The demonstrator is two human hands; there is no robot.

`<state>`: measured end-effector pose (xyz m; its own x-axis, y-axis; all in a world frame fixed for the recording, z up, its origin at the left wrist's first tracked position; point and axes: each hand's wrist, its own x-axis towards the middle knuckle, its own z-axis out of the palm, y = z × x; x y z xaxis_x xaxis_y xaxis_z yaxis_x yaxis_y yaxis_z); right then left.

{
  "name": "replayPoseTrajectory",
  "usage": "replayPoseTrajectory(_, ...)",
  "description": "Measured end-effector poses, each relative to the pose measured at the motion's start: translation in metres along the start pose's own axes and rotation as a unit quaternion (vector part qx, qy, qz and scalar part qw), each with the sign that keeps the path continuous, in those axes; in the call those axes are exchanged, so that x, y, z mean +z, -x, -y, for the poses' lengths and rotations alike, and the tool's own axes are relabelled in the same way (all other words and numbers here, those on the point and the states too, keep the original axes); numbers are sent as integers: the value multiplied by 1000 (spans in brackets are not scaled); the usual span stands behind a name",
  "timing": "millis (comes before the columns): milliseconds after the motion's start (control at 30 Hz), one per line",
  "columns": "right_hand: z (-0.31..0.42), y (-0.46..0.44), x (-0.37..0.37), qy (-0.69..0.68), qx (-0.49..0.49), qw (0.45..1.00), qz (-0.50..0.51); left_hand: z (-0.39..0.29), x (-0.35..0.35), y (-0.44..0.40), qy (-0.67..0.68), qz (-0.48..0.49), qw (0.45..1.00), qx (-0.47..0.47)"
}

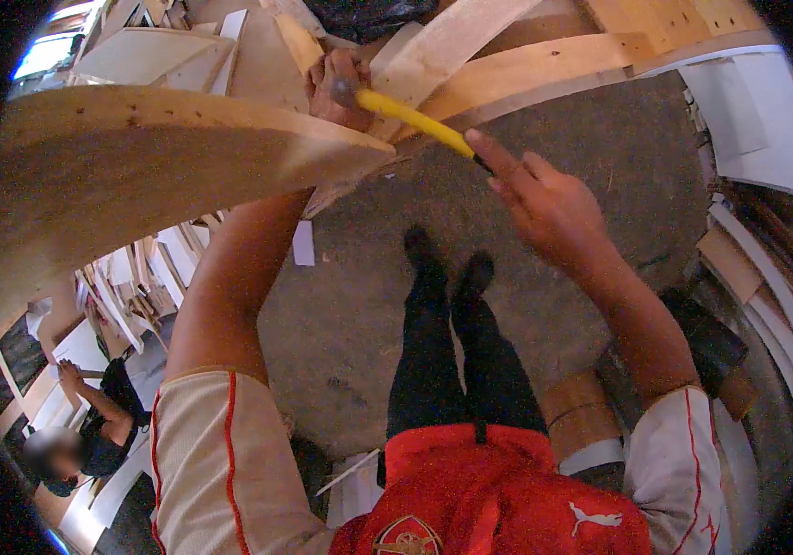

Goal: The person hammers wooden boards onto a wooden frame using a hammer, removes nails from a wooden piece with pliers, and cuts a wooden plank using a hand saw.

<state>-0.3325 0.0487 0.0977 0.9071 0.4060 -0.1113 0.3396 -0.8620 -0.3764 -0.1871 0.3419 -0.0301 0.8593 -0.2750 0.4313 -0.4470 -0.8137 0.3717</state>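
My right hand [545, 203] grips the black end of a hammer [420, 120] with a yellow handle. The hammer's grey head lies in front of my left hand [336, 97], at the far side of the work. My left hand's fingers are curled beside a narrow wooden piece [297, 42]; what they hold is hidden. A long curved wooden board [184, 139] runs from the left edge to just below that hand and covers part of my left forearm. Pale wooden boards [457, 46] cross beyond the hammer.
Another person [105, 416] is at lower left, beside several scattered wood strips [133, 287]. White panels [748, 120] lean at right, with curved boards [767, 268] below them. A small white piece [304, 242] lies on the brown floor [350, 324] near my feet.
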Motion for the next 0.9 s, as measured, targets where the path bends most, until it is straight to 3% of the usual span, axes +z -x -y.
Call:
replayPoseTrajectory(67,-4,0,5,19,4,1000,20,21,13,5,-14,-32,997,67)
replayPoseTrajectory(133,-8,-3,11,9,10,999,31,16,7,-2,-34,-28,997,67)
replayPoseTrajectory(233,-4,9,4,-33,-4,999,-21,-6,6,-4,-45,0,999,-25)
replayPoseTrajectory(333,-12,10,16,30,5,999,42,-6,4,-2,-39,-36,998,28)
replayPoseTrajectory(433,-9,8,17,-12,33,998,50,7,10,-2,-51,-52,996,56)
replayPoseTrajectory(533,-4,5,9,-21,55,998,3,14,15,-1,-69,-65,994,47)
replayPoseTrajectory(700,-7,5,5,-27,33,999,15,29,25,0,-37,-17,999,15)
replayPoseTrajectory(833,-3,10,8,-52,8,999,-4,19,14,5,-36,-27,999,15)
replayPoseTrajectory(900,-4,7,17,-7,14,999,33,15,9,8,-35,-28,999,14)
